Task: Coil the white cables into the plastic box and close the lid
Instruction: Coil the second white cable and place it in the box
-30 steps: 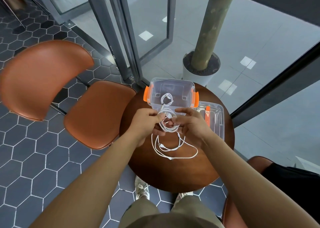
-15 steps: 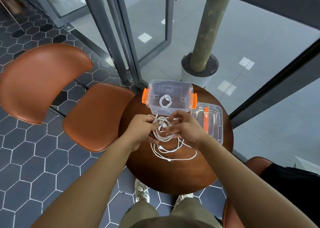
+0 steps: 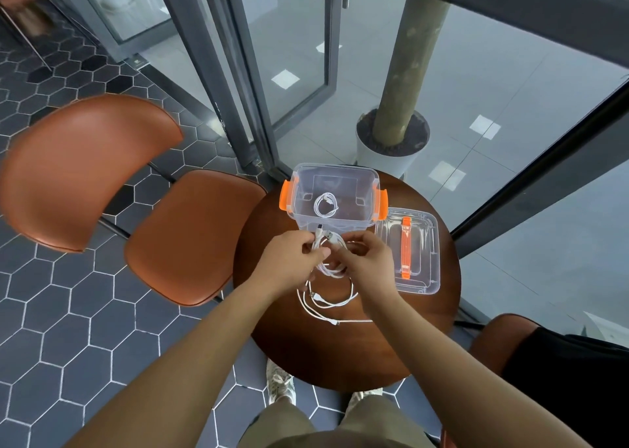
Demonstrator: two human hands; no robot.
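A clear plastic box (image 3: 369, 189) with orange side latches stands open at the far side of the round wooden table (image 3: 279, 332). One coiled white cable (image 3: 325, 204) lies inside it. Just in front of the box, my left hand (image 3: 292, 260) and my right hand (image 3: 367, 258) both grip a coiled white cable (image 3: 332, 269), its plug ends sticking up between the hands. More loose white cable (image 3: 323, 306) trails on the table below my hands. The clear lid (image 3: 425, 253) with an orange handle lies flat to the right of the box.
An orange-brown chair (image 3: 190, 233) stands left of the table; another chair with a black item (image 3: 558, 376) on it is at the lower right. Glass doors and a white planter (image 3: 384, 156) with a trunk lie beyond the table. My shoes show under the table edge.
Both hands have kept working the coil just in front of the box; the coil looks tighter and less loose cable lies spread on the table.
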